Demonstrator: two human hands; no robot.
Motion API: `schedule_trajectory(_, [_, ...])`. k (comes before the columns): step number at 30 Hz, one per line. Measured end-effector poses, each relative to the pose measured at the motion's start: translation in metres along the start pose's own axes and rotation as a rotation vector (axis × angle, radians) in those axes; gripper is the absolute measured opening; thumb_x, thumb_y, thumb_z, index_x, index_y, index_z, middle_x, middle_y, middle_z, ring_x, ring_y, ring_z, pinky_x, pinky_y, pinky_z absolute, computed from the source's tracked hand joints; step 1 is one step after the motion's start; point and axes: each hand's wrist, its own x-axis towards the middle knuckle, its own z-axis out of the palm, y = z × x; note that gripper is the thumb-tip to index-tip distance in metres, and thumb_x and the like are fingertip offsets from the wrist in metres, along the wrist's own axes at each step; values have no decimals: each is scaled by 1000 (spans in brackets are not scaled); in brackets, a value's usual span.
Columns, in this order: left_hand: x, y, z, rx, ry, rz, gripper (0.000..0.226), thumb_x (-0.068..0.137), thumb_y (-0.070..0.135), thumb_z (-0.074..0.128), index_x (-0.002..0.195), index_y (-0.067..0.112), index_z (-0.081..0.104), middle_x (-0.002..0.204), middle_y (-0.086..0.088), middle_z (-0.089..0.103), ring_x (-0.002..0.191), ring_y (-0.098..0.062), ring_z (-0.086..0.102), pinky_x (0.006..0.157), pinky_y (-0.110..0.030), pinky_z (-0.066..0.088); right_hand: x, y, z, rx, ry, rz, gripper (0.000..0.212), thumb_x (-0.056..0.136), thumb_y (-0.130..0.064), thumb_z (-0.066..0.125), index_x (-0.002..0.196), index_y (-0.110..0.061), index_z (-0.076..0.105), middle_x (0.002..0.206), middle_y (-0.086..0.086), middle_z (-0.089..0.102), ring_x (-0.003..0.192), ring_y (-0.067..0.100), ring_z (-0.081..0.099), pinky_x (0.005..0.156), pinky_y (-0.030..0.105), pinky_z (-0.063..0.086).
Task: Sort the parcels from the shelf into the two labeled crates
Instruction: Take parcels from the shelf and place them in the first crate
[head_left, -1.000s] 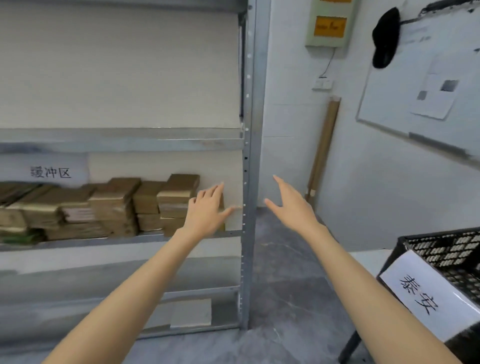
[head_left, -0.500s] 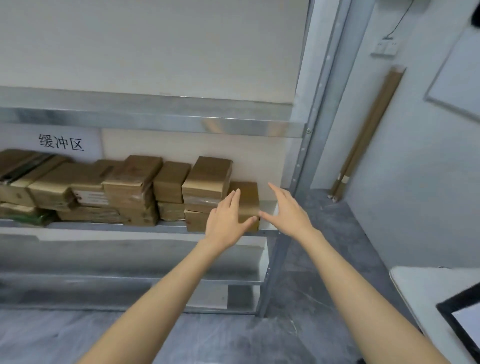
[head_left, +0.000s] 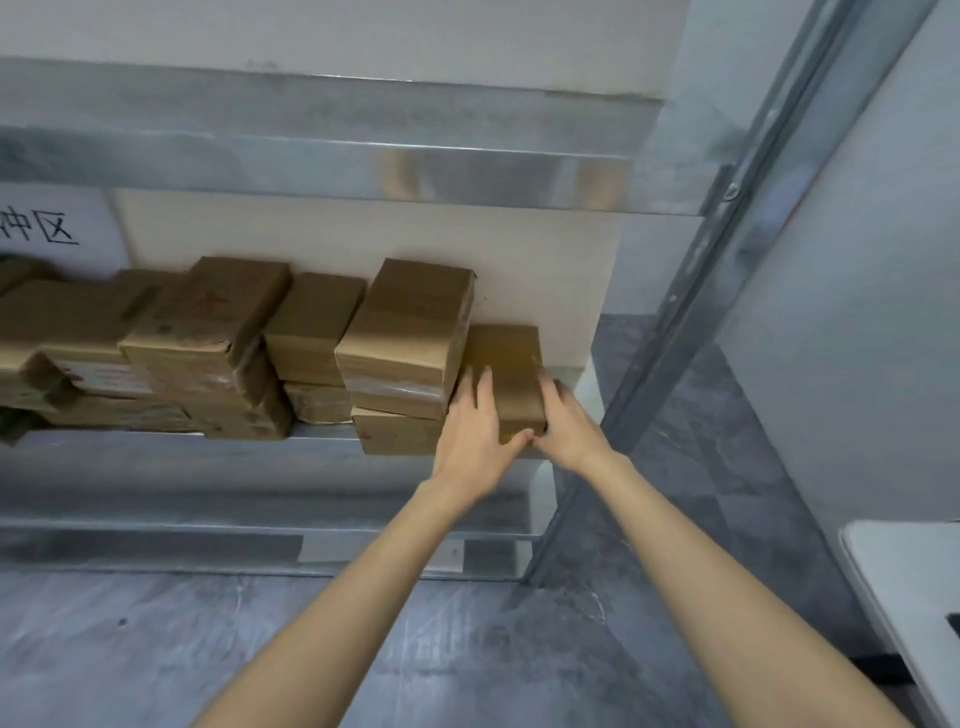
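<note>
Centre-right in the frame, the end parcel (head_left: 506, 364) sits on the shelf (head_left: 322, 446). The left hand (head_left: 475, 441) lays straight fingers along its side. I cannot tell the right hand (head_left: 569, 426) fingers' state through the blur. Squeeze evenly and slide it out without nudging the neighbouring stack (head_left: 405, 353).

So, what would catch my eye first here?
The left hand and right hand touch either side of a small brown parcel at the right end of a metal shelf. Left of it, other parcels sit stacked in a row, with a sign of Chinese characters at far left.
</note>
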Motion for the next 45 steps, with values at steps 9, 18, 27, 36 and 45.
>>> schedule_trajectory(9, [31,-11,6,41,7,-87,93,85,32,68,152,4,11,159,-19,12,145,-34,20,115,-38,26,27,13,14,40,-44,-25,102,86,-42,71,156,-33,-2,159,10,23,138,32,39,104,49,44])
schedule_trajectory(18, [28,-21,18,258,-8,35,96,84,48,65,151,4,13,156,-15,24,145,-29,20,119,-35,11,16,30,15,112,-40,-26,107,83,-40,75,156,-35,-3,160,7,20,138,28,37,106,47,42])
schedule_trajectory(27, [15,-20,12,216,-4,72,95,81,46,70,150,8,17,149,-11,38,140,-25,32,120,-40,8,-7,26,14,130,-13,-34,104,84,-38,75,157,-30,1,159,8,22,141,28,32,110,50,38])
schedule_trajectory(36, [-42,-7,-12,-93,2,97,100,79,33,78,153,11,15,155,-8,32,141,-22,32,113,-40,35,-65,12,1,143,33,-65,106,83,-45,74,157,-33,0,160,3,21,144,24,25,114,47,33])
schedule_trajectory(45, [-114,26,-47,-146,91,168,100,75,34,80,152,15,19,152,-4,35,138,-20,34,111,-40,35,-150,-8,-26,114,130,-121,107,78,-52,76,156,-36,4,155,4,30,138,27,30,110,45,36])
